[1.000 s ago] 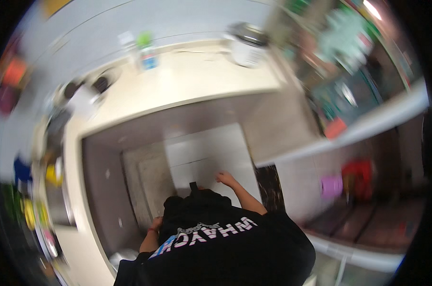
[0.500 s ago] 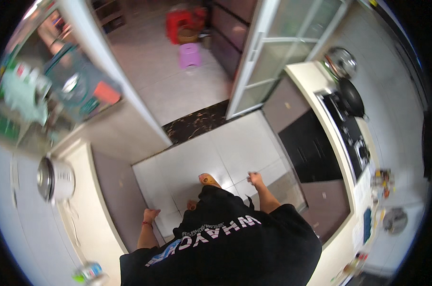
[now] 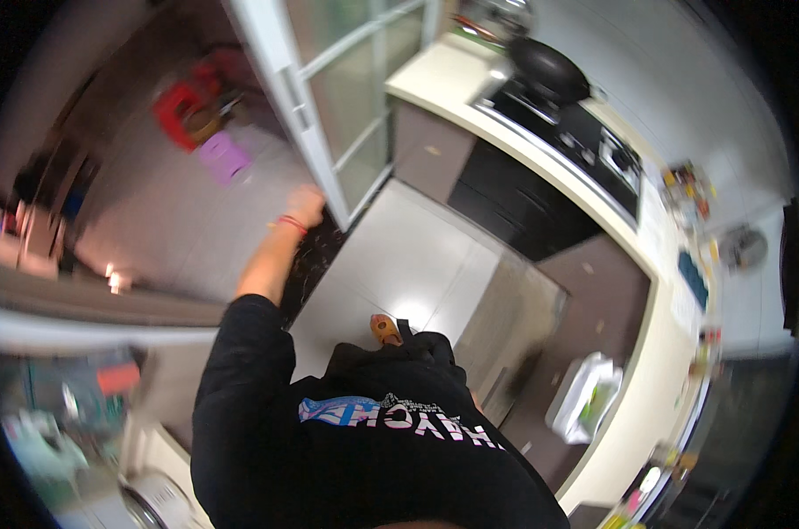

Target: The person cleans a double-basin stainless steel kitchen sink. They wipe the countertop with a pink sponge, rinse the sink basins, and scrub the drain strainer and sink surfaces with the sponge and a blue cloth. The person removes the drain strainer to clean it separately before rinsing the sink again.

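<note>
1. Kitchen floor point(image 3: 386, 264): pale tiles, bordered at the doorway by a dark marbled threshold point(image 3: 314, 260).
2. Door point(image 3: 353, 106): white-framed, glazed; stood open beside the end of the counter point(image 3: 443, 86), presumably so that passage is left free.
3. Left hand point(image 3: 306, 207): extended near the door's edge; whether contact is made cannot be told. Fingers are blurred; whether they are spread or pressed together cannot be told. No held object is seen.
4. Right hand: hidden by the black shirt point(image 3: 390, 458); its state cannot be told.
5. Wok point(image 3: 549, 70): black; rested on the stove point(image 3: 584, 141), likely left there for ready use.
6. White bin point(image 3: 568, 407): set against the cabinet front; something green is held inside, perhaps scraps dropped from above.
7. Purple stool point(image 3: 226, 159): placed beyond the doorway, beside a blurred red item point(image 3: 174, 116), probably grouped for storage.
</note>
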A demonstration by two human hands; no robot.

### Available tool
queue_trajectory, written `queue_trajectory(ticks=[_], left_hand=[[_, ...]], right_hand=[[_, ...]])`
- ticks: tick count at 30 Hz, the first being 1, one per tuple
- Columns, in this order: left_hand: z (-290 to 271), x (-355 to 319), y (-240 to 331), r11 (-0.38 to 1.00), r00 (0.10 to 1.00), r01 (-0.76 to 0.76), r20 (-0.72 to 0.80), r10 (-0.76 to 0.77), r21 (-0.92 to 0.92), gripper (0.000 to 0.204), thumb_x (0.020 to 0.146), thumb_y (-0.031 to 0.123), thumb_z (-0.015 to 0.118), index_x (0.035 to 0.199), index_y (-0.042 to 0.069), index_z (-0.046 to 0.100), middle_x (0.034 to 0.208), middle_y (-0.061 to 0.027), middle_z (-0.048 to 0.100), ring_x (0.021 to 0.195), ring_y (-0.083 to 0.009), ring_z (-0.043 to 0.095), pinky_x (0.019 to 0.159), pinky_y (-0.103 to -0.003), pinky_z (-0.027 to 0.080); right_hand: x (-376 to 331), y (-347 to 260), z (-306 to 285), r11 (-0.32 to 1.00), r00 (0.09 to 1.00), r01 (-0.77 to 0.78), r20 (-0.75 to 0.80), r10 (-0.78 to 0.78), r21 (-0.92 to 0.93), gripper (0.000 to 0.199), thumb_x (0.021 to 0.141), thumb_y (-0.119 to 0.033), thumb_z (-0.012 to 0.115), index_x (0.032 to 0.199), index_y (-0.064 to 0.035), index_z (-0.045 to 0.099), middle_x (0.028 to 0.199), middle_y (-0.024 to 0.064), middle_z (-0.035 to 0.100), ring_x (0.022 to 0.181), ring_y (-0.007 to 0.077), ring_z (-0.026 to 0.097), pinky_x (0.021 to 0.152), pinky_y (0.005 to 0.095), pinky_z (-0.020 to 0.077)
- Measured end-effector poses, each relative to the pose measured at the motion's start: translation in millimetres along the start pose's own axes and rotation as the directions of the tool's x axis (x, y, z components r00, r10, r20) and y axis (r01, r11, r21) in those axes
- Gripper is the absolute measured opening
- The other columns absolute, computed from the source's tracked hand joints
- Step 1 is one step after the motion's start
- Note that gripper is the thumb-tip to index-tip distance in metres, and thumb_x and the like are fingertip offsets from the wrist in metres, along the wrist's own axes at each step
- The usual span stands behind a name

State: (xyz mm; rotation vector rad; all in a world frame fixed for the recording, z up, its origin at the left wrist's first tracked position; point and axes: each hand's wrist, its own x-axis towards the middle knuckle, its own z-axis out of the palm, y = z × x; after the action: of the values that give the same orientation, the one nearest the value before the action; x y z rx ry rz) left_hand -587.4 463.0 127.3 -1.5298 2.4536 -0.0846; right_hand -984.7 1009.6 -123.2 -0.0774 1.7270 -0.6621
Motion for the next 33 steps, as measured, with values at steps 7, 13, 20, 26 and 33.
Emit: queue_trajectory(ticks=[7,13,20,26,33], left_hand=[[-101,121,-95,0.784,0.999,-0.036,0.043,0.012,0.619,0.046,0.083,0.034,0.059,0.124,0.013,0.061,0.133,-0.0056,0.048,0.131,-0.0239,0.034,0.113,-0.046,0.017],[-117,130,-127,0.684,0.957,-0.172,-0.046,0.288,0.709,0.058,0.079,0.036,0.061,0.128,0.006,0.051,0.131,-0.0107,0.046,0.13,-0.0282,0.034,0.111,-0.048,0.021],[-110,126,-168,0.563,0.912,-0.216,-0.041,0.408,0.797,0.062,0.078,0.042,0.059,0.127,0.004,0.055,0.132,-0.0111,0.045,0.13,-0.0294,0.033,0.112,-0.049,0.02],[-120,132,-169,0.45,0.913,-0.22,0.021,0.407,0.865,0.068,0.085,0.06,0.047,0.128,0.008,0.058,0.134,-0.0094,0.045,0.129,-0.029,0.032,0.111,-0.05,0.019],[-120,135,-150,0.41,0.95,-0.173,0.042,0.308,0.895,0.073,0.085,0.065,0.042,0.131,0.01,0.056,0.135,-0.0089,0.043,0.125,-0.0302,0.033,0.108,-0.052,0.022]], right_hand=[[-82,-45,64,0.921,0.945,0.013,-0.306,0.116,0.39,0.029,0.089,-0.023,0.048,0.108,-0.0086,0.063,0.096,0.0085,0.069,0.086,0.0217,0.065,0.077,0.0436,0.0476],[-84,-25,142,0.786,0.882,-0.124,-0.296,0.367,0.606,0.033,0.089,-0.03,0.056,0.114,-0.0087,0.057,0.098,0.0102,0.069,0.08,0.0236,0.066,0.075,0.0482,0.048],[-42,-113,224,0.962,0.966,-0.015,-0.245,0.084,0.271,0.037,0.086,-0.032,0.062,0.107,-0.0009,0.068,0.096,0.0102,0.07,0.09,0.0236,0.063,0.082,0.036,0.0487],[-46,-157,269,0.982,0.929,0.171,-0.344,-0.134,0.079,0.028,0.085,-0.025,0.064,0.097,0.0002,0.069,0.086,0.0103,0.069,0.082,0.0183,0.063,0.075,0.0311,0.0496],[-66,-104,253,0.85,0.947,-0.061,-0.239,0.215,0.523,0.03,0.09,-0.03,0.06,0.111,-0.0088,0.061,0.093,0.0103,0.068,0.087,0.0237,0.064,0.073,0.0427,0.0492]])
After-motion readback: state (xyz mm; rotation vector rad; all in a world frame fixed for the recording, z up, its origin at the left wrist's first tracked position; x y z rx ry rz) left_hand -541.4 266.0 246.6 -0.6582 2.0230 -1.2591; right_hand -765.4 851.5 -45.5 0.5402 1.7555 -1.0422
